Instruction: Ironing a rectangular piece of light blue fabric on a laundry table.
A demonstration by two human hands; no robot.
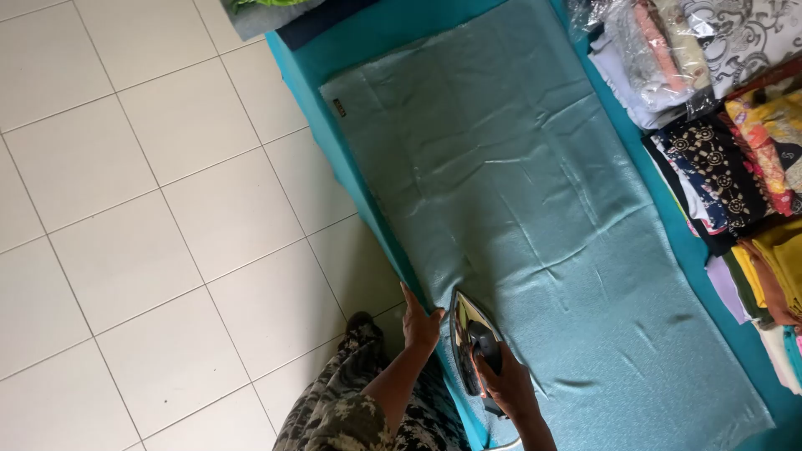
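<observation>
A long pale teal satin cloth (518,217) lies spread on a teal-covered ironing surface (301,63). My right hand (508,386) grips the black handle of a shiny metal iron (468,330), which rests on the near left part of the cloth. My left hand (420,321) lies flat at the cloth's left edge, right beside the iron, fingers together and pointing away from me. A small dark label (339,107) sits at the cloth's far left corner.
Stacks of folded patterned and plain fabrics (727,167) line the right side, some in clear plastic bags (652,50). White tiled floor (142,225) lies to the left. Dark folded cloth (317,21) lies at the far end. My camouflage-patterned clothing (351,409) shows below.
</observation>
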